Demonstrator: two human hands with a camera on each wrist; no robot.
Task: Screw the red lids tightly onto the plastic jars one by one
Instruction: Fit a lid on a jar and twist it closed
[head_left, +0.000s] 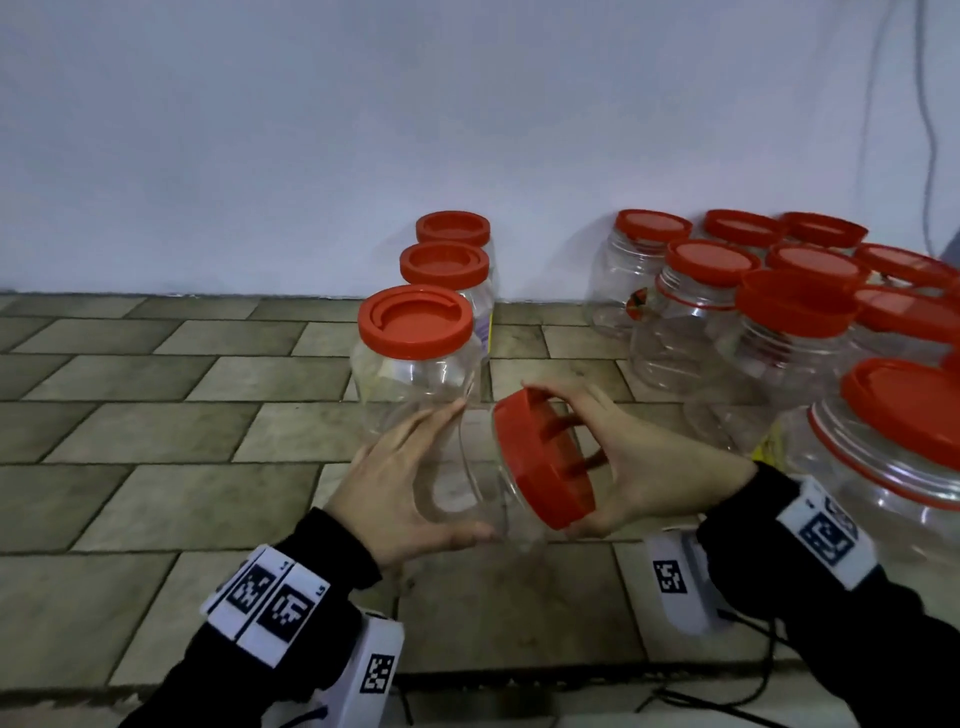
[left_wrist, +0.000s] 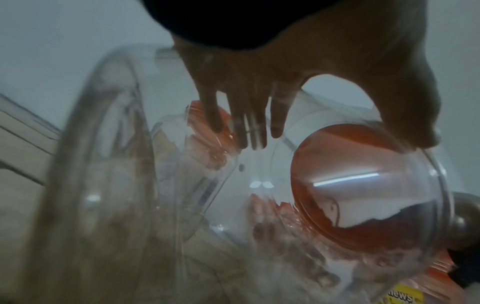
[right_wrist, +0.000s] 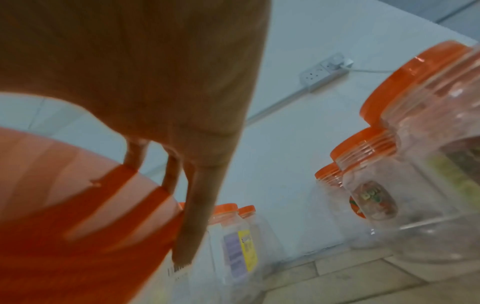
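A clear plastic jar (head_left: 447, 499) lies tilted on its side above the tiled surface, mouth toward the right. My left hand (head_left: 467, 467) grips its body, fingers over the top and thumb underneath. A red lid (head_left: 535, 467) sits on the jar's mouth, and my right hand (head_left: 582, 462) grips it around the rim. In the left wrist view my fingers (left_wrist: 246, 123) curl over the jar (left_wrist: 182, 185), and the lid (left_wrist: 350, 164) shows red through the plastic. In the right wrist view my fingers (right_wrist: 197, 205) lie across the lid (right_wrist: 78, 226).
Three jars with red lids (head_left: 415, 332) stand in a row toward the wall, just behind my left hand. Several more lidded jars (head_left: 779, 322) crowd the right side, one lid sitting crooked. A power strip (right_wrist: 324, 72) hangs on the wall. The tiled surface (head_left: 156, 441) extends to the left.
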